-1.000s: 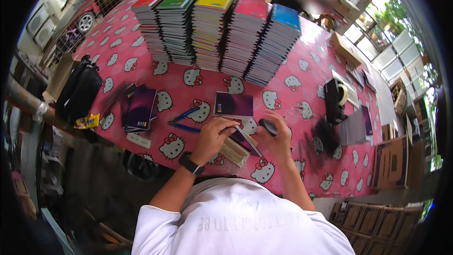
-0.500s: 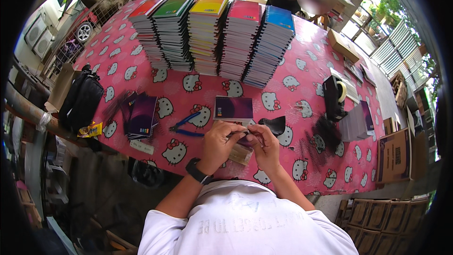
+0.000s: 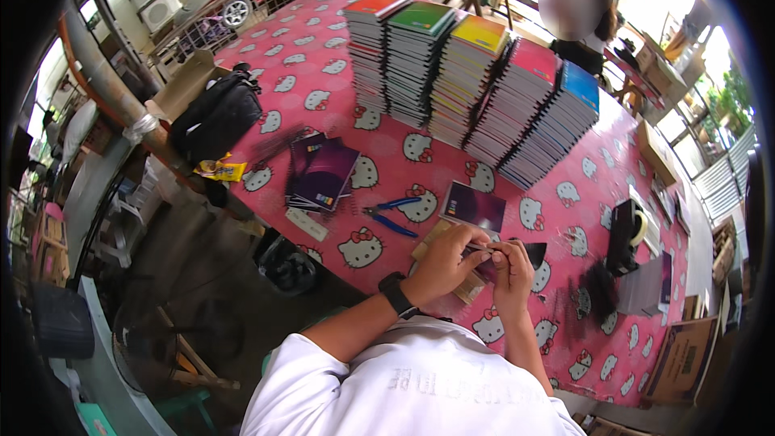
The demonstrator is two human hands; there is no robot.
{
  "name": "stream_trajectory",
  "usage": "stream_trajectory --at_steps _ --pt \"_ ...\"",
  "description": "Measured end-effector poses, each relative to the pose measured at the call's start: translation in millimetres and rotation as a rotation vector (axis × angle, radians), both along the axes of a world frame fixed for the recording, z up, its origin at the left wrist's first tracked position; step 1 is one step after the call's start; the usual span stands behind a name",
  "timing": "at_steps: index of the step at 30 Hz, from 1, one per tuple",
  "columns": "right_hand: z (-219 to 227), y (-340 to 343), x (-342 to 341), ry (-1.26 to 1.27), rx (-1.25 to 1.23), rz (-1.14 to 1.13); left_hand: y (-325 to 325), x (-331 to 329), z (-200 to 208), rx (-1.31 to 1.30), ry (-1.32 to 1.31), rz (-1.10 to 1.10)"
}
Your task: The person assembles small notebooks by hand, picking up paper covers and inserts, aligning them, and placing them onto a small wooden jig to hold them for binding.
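My left hand (image 3: 449, 262), a dark watch at its wrist, and my right hand (image 3: 513, 276) meet with fingers pinched together. What they pinch is too small and hidden to name. Beneath them lies a wooden block (image 3: 467, 291) with something dark purple by it, mostly covered by my fingers. Just beyond my hands is a dark purple notebook cover (image 3: 475, 207). Blue-handled cutting pliers (image 3: 393, 215) lie left of my hands. A black piece of sheet (image 3: 534, 254) pokes out beside my right hand.
Tall stacks of spiral notebooks (image 3: 468, 81) stand across the far side of the pink table (image 3: 323, 73). Purple notebooks (image 3: 327, 173) and a black bag (image 3: 216, 117) are left. Right are black spiral wires (image 3: 597, 295), a tape dispenser (image 3: 626, 234) and a white paper stack (image 3: 643, 291).
The whole view has swung left, so the table's things appear farther right. My hands stay joined over the wooden block, with fingers slightly shifted.
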State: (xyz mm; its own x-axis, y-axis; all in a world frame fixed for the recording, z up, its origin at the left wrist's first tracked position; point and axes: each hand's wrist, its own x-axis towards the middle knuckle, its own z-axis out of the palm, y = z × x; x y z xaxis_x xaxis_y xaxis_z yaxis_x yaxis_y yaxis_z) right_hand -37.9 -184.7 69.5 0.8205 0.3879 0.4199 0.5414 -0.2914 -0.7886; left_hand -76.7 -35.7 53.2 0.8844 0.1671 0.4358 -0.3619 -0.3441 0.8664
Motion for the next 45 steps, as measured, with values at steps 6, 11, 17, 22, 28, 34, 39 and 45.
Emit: stream_trajectory --at_steps 6,11,17,22,28,34,39,45 --pt "3 -18 35 -0.091 0.286 -0.17 83 7 11 -0.157 -0.11 0.512" --pt "-16 -77 57 0.164 0.171 -0.157 223 -28 42 0.24 -0.035 0.737" --pt "-33 -66 47 0.188 0.043 -0.109 247 27 40 1.088 0.286 0.47" --pt "-31 -67 41 0.138 0.01 -0.109 248 49 -37 1.007 0.202 0.787" --pt "-48 -87 36 0.265 0.038 -0.19 210 26 -51 0.904 0.462 1.025" --pt "-46 -78 31 0.208 -0.015 -0.141 183 38 -30 0.792 0.839 0.972" --pt "-40 -79 31 0.214 -0.044 -0.138 252 16 -35 0.622 0.697 0.869" --pt "-48 -87 30 0.217 -0.046 -0.13 265 12 -37 0.791 0.725 0.751"
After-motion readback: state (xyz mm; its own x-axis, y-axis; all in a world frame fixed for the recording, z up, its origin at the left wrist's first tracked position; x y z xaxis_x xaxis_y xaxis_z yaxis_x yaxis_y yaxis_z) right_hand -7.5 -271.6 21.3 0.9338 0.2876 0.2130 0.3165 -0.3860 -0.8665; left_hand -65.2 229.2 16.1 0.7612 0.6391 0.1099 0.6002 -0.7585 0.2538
